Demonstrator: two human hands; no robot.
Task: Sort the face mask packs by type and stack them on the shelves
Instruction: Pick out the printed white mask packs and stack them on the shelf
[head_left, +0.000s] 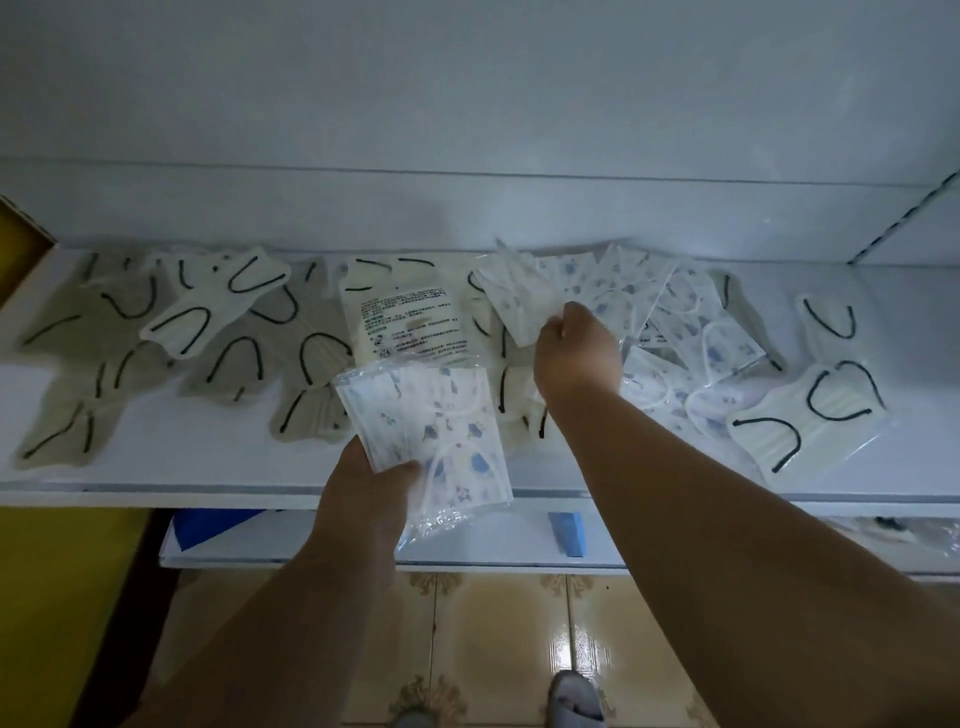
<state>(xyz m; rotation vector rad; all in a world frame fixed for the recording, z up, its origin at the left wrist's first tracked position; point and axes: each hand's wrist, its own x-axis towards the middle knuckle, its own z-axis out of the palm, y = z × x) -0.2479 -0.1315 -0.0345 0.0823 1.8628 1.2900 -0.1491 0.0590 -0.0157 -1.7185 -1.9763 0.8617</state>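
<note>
My left hand (366, 480) has its grip around a stack of printed mask packs (431, 431), held over the front edge of the white shelf (208, 457). My right hand (574, 353) reaches deeper over the shelf and pinches one printed pack (519, 299) by its corner. Cream packs with black ear loops (208, 322) lie scattered across the shelf to the left, more printed packs (691, 332) to the right.

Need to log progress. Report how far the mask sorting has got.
Done: nothing is stacked yet. In hand: the left hand holds a bundle of printed packs; the right hand pinches another printed pack. Left: black-loop packs and more printed ones lie mixed and loose across the shelf.
</note>
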